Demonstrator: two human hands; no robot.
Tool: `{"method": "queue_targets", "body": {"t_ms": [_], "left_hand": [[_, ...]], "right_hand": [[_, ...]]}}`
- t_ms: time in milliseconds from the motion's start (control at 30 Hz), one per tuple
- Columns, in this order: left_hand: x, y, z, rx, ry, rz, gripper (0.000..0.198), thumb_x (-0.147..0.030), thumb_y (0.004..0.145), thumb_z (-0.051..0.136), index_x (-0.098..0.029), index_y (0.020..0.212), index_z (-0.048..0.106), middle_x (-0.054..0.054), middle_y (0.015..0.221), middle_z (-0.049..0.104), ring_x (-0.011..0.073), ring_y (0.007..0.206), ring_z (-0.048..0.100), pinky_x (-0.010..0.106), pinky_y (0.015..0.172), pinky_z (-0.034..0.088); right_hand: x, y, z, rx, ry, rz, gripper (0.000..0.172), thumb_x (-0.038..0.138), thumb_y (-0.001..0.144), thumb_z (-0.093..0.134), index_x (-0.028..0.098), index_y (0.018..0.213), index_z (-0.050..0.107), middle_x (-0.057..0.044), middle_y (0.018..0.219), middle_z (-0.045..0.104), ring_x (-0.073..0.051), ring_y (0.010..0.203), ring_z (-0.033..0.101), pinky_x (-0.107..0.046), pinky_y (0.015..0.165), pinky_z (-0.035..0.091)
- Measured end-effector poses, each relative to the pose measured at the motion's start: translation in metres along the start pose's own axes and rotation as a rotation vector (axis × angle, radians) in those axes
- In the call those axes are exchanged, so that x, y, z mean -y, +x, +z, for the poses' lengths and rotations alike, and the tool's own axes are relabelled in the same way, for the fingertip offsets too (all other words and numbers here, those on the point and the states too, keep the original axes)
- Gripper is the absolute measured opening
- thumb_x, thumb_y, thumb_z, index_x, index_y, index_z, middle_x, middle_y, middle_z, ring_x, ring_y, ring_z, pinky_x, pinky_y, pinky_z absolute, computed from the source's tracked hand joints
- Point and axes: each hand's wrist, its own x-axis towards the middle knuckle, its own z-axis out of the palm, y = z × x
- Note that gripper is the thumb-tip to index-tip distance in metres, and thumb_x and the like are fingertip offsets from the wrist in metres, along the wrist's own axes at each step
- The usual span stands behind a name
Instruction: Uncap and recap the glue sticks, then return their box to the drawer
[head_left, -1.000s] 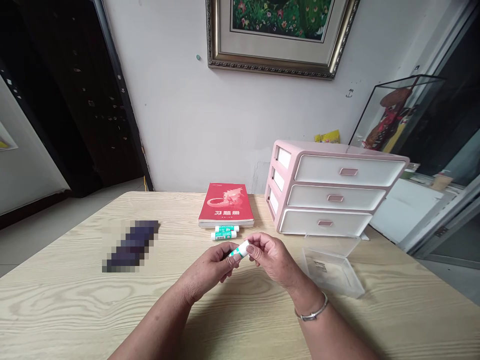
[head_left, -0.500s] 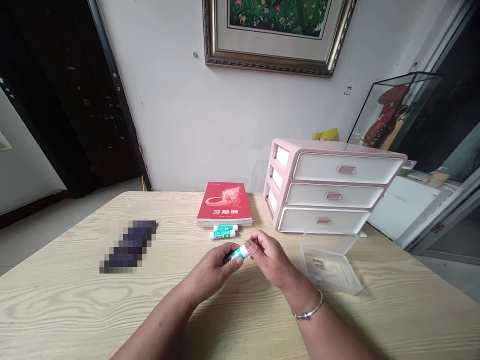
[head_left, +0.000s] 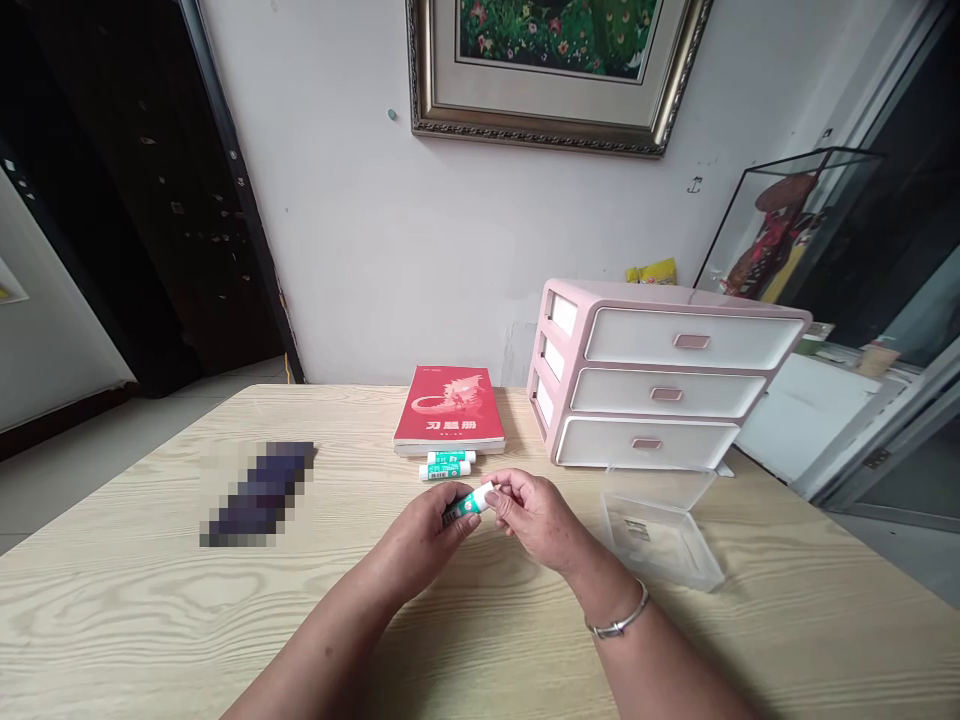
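Observation:
A small green-and-white glue stick (head_left: 470, 501) is held between both my hands just above the wooden table (head_left: 150, 620). My left hand (head_left: 420, 535) grips its lower, green end with closed fingers. My right hand (head_left: 536, 515), a silver bangle on its wrist, pinches the white cap end. Two more glue sticks (head_left: 448, 464) lie side by side on the table just beyond my hands, in front of a red book (head_left: 451, 407).
A pink three-drawer organiser (head_left: 660, 390) stands at the back right, all drawers closed. An open clear plastic box (head_left: 660, 530) lies before it, right of my hands. A dark blurred object (head_left: 259, 492) lies on the left. The wall with a framed picture is behind.
My hands stayed in nearly the same place with the glue stick. The fingers shifted slightly on it; the stick's tilt is about the same.

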Motion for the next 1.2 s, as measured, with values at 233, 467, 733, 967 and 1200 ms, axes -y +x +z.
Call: {"method": "queue_targets", "body": {"t_ms": [233,467,733,967,1200], "left_hand": [[0.003,-0.001,0.005,-0.073,0.212,0.078,0.019,-0.029,0.091,0.057,-0.022,0.108,0.062,0.004,0.098,0.068,0.0206,0.087,0.061,0.029,0.075,0.043],[0.001,-0.003,0.007,-0.104,0.37,0.123,0.021,-0.027,0.092,0.056,-0.023,0.112,0.06,0.007,0.106,0.066,0.0228,0.092,0.063,0.032,0.078,0.046],[0.003,-0.003,0.012,-0.056,0.348,0.11,0.03,-0.026,0.092,0.054,-0.025,0.121,0.054,0.008,0.114,0.066,0.0248,0.096,0.063,0.033,0.079,0.044],[-0.003,-0.003,0.005,0.012,-0.097,-0.069,0.024,-0.042,0.091,0.054,-0.021,0.102,0.056,-0.001,0.079,0.058,0.0161,0.07,0.05,0.026,0.066,0.038],[0.004,-0.001,0.002,-0.121,-0.541,-0.229,0.055,-0.063,0.093,0.035,-0.018,0.067,0.053,-0.002,0.053,0.047,0.0112,0.049,0.038,0.026,0.052,0.029]], "right_hand": [[-0.002,0.003,0.002,-0.063,-0.062,0.066,0.043,0.059,0.086,0.062,0.016,0.092,0.063,0.0,0.065,0.062,-0.014,0.053,0.06,-0.023,0.046,0.048],[-0.005,0.002,0.0,-0.094,-0.326,-0.019,0.046,0.063,0.092,0.051,0.02,0.076,0.055,0.003,0.05,0.055,-0.012,0.047,0.053,-0.022,0.048,0.04],[0.0,0.002,0.004,-0.114,-0.384,0.017,0.053,0.066,0.095,0.041,0.02,0.068,0.05,0.005,0.047,0.048,-0.012,0.044,0.05,-0.023,0.048,0.036],[-0.002,-0.001,0.002,-0.17,-0.268,0.0,0.056,0.063,0.099,0.032,0.019,0.076,0.058,0.004,0.049,0.05,-0.012,0.046,0.051,-0.024,0.05,0.038],[-0.006,0.001,0.002,-0.261,-0.187,0.014,0.051,0.063,0.097,0.039,0.02,0.075,0.057,0.004,0.047,0.049,-0.013,0.043,0.051,-0.023,0.046,0.039]]}}
